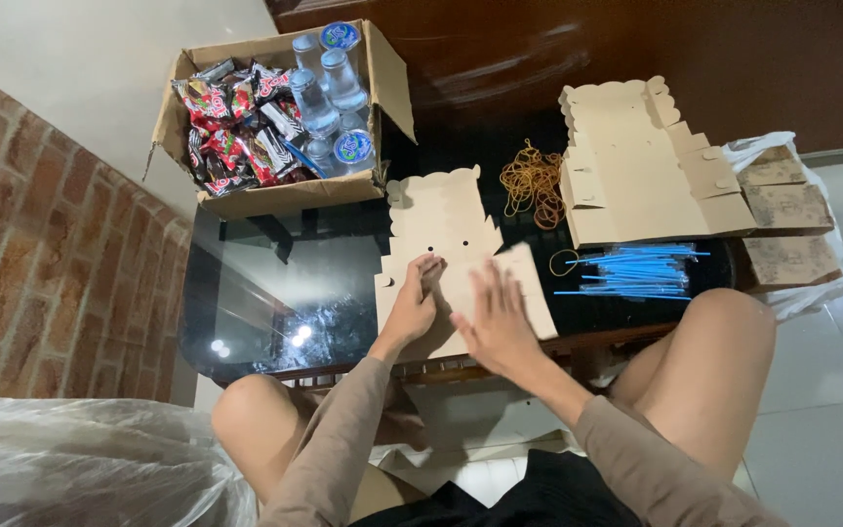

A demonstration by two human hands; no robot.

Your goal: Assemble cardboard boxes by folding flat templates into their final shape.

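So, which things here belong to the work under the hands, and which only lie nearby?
In use: left hand, right hand, flat box blank.

Lying about: blank stack, rubber bands, blue straws, snack carton, water bottles, plastic bag.

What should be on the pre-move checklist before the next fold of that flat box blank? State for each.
1. Flat box blank lying flat on glass table: ok.
2. Left hand pressing on blank: ok.
3. Right hand flat on blank: ok.
4. Fold lines visible: cannot tell.
5. Rubber bands clear of blank: ok.
6. Blue straws clear of blank: ok.
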